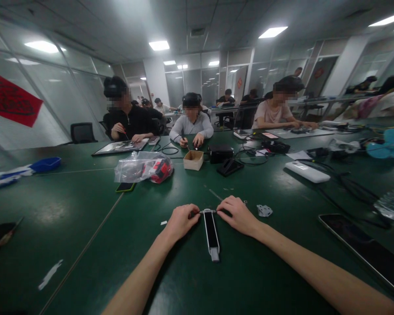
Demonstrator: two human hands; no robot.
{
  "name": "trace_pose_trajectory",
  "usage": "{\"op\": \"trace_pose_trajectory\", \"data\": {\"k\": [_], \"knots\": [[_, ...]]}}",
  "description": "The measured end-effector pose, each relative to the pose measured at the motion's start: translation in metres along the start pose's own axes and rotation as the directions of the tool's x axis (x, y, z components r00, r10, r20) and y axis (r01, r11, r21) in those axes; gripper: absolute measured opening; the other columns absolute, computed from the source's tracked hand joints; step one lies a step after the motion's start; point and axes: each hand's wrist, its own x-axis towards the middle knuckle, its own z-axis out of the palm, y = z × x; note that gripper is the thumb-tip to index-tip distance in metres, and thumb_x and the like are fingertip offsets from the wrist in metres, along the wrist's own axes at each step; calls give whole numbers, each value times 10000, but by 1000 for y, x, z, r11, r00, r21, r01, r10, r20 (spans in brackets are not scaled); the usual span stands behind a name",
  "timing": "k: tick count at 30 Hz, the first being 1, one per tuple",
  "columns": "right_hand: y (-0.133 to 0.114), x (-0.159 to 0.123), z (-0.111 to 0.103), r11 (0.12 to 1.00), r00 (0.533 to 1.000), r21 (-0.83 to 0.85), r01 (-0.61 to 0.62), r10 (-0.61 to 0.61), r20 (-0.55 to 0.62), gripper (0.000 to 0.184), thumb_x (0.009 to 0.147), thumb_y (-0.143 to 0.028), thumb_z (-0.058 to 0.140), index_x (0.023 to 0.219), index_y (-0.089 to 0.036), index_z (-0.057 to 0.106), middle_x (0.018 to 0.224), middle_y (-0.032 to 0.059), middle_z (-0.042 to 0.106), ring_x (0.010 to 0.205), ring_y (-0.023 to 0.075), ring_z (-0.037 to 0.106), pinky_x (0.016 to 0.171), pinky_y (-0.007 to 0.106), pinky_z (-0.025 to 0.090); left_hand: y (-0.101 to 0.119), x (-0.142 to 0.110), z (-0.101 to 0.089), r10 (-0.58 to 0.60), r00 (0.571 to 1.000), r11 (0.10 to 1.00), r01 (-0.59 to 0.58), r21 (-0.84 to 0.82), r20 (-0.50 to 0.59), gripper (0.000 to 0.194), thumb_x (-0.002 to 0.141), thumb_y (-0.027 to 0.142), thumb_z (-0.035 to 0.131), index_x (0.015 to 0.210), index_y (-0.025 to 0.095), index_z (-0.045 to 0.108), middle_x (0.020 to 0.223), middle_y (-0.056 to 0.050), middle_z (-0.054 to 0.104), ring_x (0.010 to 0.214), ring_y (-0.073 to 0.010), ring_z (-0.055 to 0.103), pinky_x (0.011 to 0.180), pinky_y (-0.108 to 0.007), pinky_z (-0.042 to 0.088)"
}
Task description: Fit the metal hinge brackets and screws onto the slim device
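A slim bar-shaped device (pixel 212 232) with a black face and white rim lies on the green table, pointing towards me. Across its far end runs a small thin metal piece (pixel 208 211). At the left end of that piece, my left hand (pixel 184 220) is closed with thumb and fingers pinched together. Opposite it, my right hand (pixel 237 215) pinches the piece's right end. A light grey tip (pixel 214 254) sticks out of the device's near end. What exactly the fingertips enclose is too small to see fully.
Beyond my hands are a plastic bag (pixel 131 168) with red and black items, a small open box (pixel 193 161) and a white power bank-like block (pixel 307 171). Right of me lie a crumpled grey scrap (pixel 264 210) and a large dark phone-like slab (pixel 361 249). Several people work across the table.
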Motion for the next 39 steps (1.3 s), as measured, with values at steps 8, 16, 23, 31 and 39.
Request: {"op": "trace_pose_trajectory", "data": {"k": [8, 16, 23, 31, 39], "knots": [[-1, 0, -1, 1000, 1000, 6, -3, 3, 12, 152, 885, -246, 493, 926, -197, 631, 933, 45, 625, 878, 178, 515, 741, 327, 390, 1, 1, 2, 31, 999, 999, -31, 41, -8, 205, 881, 313, 482, 918, 200, 649, 816, -3, 656, 702, -132, 574, 654, -228, 411], [-2, 1, -2, 1000, 1000, -8, -2, 2, 14, 149, 881, -237, 498, 912, -191, 636, 926, 49, 630, 878, 182, 519, 741, 331, 395, -2, 1, 6, 60, 998, 998, -59, 29, -18, 238, 911, 306, 443, 964, 205, 652, 904, -28, 659, 826, -154, 585, 749, -253, 431], [-1, 2, -7, 998, 999, -56, 35, -36, -1, 133, 863, -235, 516, 925, -198, 628, 932, 47, 630, 894, 181, 526, 769, 338, 400, 6, -1, 0, 28, 1000, 999, -28, 37, 0, 258, 903, 308, 423, 998, 208, 641, 937, -45, 649, 855, -174, 583, 780, -284, 436], [42, -3, -48, 971, 996, -238, -27, 5, -91, 218, 856, -170, 442, 967, -170, 630, 964, 90, 633, 904, 202, 543, 792, 365, 409, 6, -2, -1, -8, 1000, 999, 6, 53, 24, 227, 857, 279, 470, 1021, 208, 609, 935, -41, 635, 836, -172, 575, 747, -287, 428], [68, -12, -70, 967, 979, -225, -117, 151, 141, 240, 829, -237, 444, 943, -216, 654, 957, 64, 639, 897, 213, 552, 800, 385, 421, 4, -2, 1, -11, 1000, 998, 9, 70, 18, 225, 890, 270, 425, 992, 217, 618, 945, -39, 631, 824, -167, 570, 747, -284, 425]]}}
